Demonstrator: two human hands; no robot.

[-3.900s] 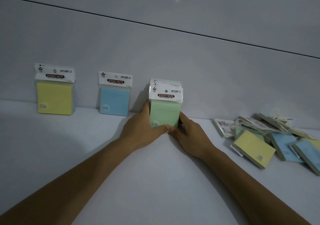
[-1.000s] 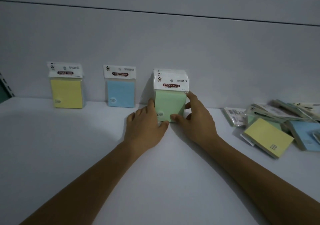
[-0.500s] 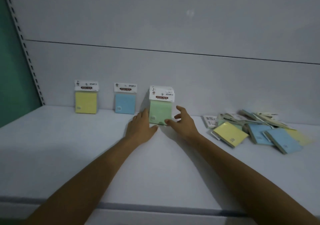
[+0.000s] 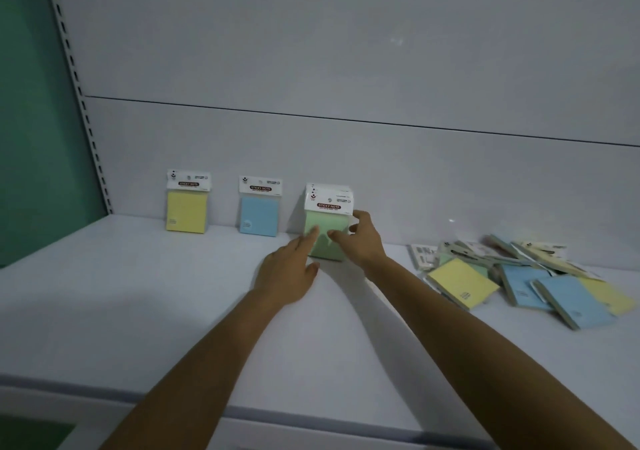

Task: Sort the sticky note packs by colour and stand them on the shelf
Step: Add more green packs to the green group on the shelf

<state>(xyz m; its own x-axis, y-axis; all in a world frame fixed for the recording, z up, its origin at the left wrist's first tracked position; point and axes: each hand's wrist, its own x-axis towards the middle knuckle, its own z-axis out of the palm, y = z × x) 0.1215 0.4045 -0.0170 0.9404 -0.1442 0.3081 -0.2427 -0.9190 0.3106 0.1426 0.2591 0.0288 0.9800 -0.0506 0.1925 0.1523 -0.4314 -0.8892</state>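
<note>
Green sticky note packs (image 4: 327, 228) upright against the shelf's back panel (image 4: 381, 172), touched in front by left hand (image 4: 287, 273), fingers spread, and clasped at the right edge by right hand (image 4: 360, 238). Left of the green packs, blue pack (image 4: 259, 207), then yellow pack (image 4: 187, 202), standing apart. Right of them, loose pile (image 4: 519, 276) lying flat. Bare shelf (image 4: 138, 311) toward the front edge.

We count one yellow pack (image 4: 187, 210) standing on the shelf (image 4: 138, 293), one blue pack (image 4: 259, 211) and a green stack (image 4: 328, 222) of several, number unclear. In the loose pile (image 4: 519, 273) we see two yellow faces, two blue and a few more we cannot count. Two hands: left hand (image 4: 287, 273), right hand (image 4: 360, 238).
</note>
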